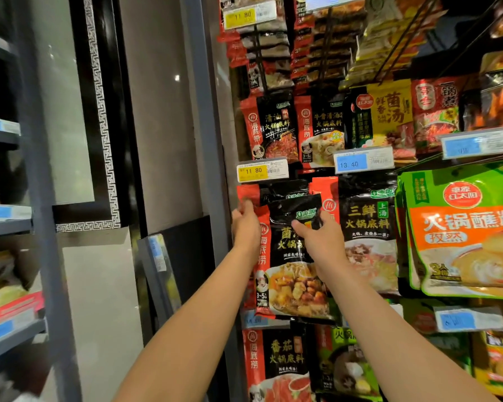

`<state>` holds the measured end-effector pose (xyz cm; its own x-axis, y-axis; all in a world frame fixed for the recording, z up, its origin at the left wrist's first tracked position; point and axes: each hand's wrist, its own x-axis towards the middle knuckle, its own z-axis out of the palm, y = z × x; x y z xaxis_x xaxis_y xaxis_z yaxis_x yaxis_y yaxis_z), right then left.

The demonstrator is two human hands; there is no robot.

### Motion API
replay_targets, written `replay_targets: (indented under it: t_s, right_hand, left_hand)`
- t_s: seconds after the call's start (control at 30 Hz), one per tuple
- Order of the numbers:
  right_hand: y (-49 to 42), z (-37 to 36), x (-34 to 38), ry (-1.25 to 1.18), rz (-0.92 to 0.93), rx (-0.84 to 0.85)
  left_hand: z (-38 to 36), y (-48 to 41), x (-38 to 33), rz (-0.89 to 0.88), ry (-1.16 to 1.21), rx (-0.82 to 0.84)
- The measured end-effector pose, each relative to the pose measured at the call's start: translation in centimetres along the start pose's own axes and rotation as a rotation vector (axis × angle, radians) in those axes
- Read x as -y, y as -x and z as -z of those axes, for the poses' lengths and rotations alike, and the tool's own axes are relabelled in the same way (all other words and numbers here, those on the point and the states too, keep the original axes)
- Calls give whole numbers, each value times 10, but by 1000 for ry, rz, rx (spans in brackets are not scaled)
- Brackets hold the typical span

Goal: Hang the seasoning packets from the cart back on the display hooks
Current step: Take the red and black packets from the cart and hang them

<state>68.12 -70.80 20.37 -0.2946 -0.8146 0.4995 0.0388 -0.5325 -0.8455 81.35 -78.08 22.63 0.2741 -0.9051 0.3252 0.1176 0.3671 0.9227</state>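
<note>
A black-and-red seasoning packet (292, 282) with a picture of mushroom broth is held up against the hanging display, just under the yellow 11.80 price tag (262, 170). My left hand (246, 226) grips its red upper left corner. My right hand (320, 237) pinches its black top edge near the middle. More packets of the same kind (285, 191) hang right behind it. The hook itself is hidden by the packets and the tag. No cart is in view.
Rows of other packets hang around: a black one (368, 227) to the right, a green-and-orange pouch (462, 227) further right, a tomato one (276, 364) below. A grey upright post (206, 134) borders the display on the left. Shelves (6, 221) stand at far left.
</note>
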Motion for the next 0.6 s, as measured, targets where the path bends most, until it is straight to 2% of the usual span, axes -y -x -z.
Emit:
replay_targets:
  t_s: [0.13, 0.23, 0.37, 0.5, 0.6]
  right_hand:
    - [2, -7, -5, 106, 42, -28]
    - [7, -5, -3, 117, 22, -14]
    - [9, 3, 0, 120, 23, -97]
    - [17, 6, 8, 79, -16, -40]
    - [19, 10, 5, 93, -29, -32]
  left_hand:
    - [9, 26, 12, -103, 9, 48]
    - [17, 39, 24, -233, -92, 64]
    - [22, 50, 35, -364, -179, 56]
    - [21, 58, 36, -484, -226, 46]
    - [20, 66, 32, -498, -188, 65]
